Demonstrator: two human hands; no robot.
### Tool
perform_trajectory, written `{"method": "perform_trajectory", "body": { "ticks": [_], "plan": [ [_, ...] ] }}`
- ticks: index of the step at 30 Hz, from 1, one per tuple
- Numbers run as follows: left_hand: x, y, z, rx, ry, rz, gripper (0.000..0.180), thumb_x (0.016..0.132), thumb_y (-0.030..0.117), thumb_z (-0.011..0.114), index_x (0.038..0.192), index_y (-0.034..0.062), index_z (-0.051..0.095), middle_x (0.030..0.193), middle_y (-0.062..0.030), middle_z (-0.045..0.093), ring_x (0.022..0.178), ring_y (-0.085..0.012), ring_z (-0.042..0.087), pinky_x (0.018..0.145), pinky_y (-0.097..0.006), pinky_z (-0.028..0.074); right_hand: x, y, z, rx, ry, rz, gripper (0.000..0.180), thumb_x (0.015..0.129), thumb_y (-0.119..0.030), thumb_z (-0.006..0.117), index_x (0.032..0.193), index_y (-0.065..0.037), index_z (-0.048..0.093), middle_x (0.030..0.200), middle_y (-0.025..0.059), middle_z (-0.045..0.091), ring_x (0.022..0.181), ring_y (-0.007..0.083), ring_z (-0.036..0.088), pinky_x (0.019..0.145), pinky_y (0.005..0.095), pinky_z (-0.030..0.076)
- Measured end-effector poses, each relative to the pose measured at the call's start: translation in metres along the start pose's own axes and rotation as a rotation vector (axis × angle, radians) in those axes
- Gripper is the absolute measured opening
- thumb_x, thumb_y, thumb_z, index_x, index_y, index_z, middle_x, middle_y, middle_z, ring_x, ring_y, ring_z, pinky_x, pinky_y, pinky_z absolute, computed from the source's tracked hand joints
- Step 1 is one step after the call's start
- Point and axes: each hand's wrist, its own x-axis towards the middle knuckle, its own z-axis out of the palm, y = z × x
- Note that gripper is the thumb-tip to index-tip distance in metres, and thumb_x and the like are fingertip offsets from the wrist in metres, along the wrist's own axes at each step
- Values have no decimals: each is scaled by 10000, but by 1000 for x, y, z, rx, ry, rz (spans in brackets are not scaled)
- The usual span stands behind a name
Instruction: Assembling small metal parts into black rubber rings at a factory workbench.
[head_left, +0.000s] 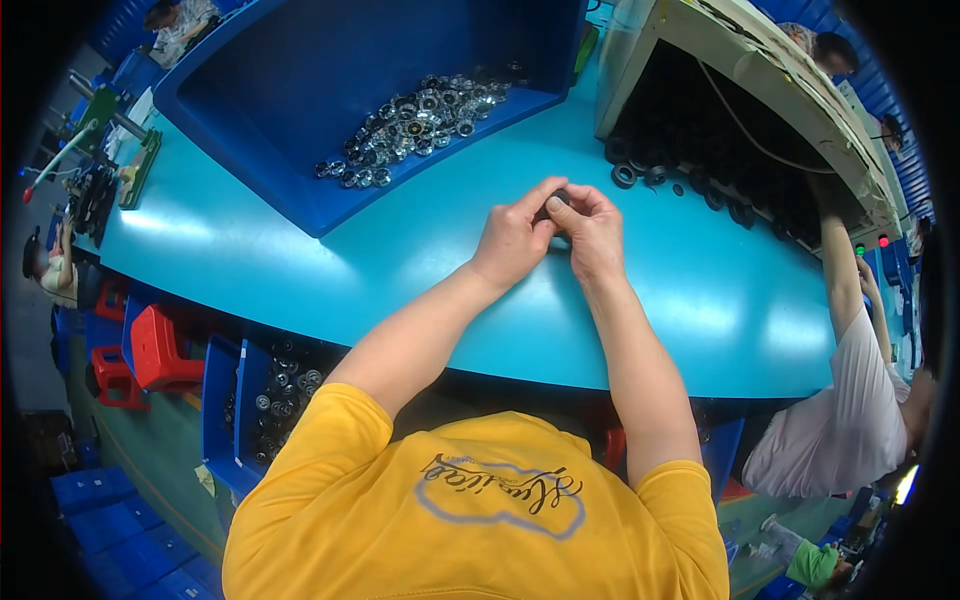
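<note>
Close together above the turquoise tabletop (pixel 420 290), my left hand (pixel 510 242) and my right hand (pixel 597 236) pinch a small black round part (pixel 557 199) between them. My fingers and thumbs cover most of it, so its full shape is hidden. To the right of my hands lie loose black rings (pixel 624 176), more of them heaped in the dark opening of a cream-coloured housing (pixel 640 70). Ahead and to the left, shiny clear-and-metallic round parts (pixel 415 128) are piled in a large tilted blue bin (pixel 270 150).
A co-worker's arm (pixel 838 260) reaches into the housing from the right. At the far left of the table stands a green hand press (pixel 135 165). Red stools (pixel 165 350) and a blue crate (pixel 222 400) of round parts are below the table's near edge.
</note>
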Motion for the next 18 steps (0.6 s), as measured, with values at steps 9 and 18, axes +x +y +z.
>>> {"method": "perform_trajectory", "body": {
  "ticks": [9,18],
  "plan": [
    [7,14,-10,-440,-44,-286,501,896,16,717,1377,84,593,895,-50,733,702,-76,658,566,-222,514,0,-17,-5,133,-127,84,267,902,-58,742,1144,37,681,972,80,716,852,130,672,758,277,565],
    [6,-3,-8,-190,-96,-87,530,908,36,740,1409,125,591,1023,-16,744,848,-84,686,747,-197,556,5,-5,-7,-22,-23,51,296,883,-77,729,1148,43,678,971,93,717,795,145,679,753,283,569]
  ]
}}
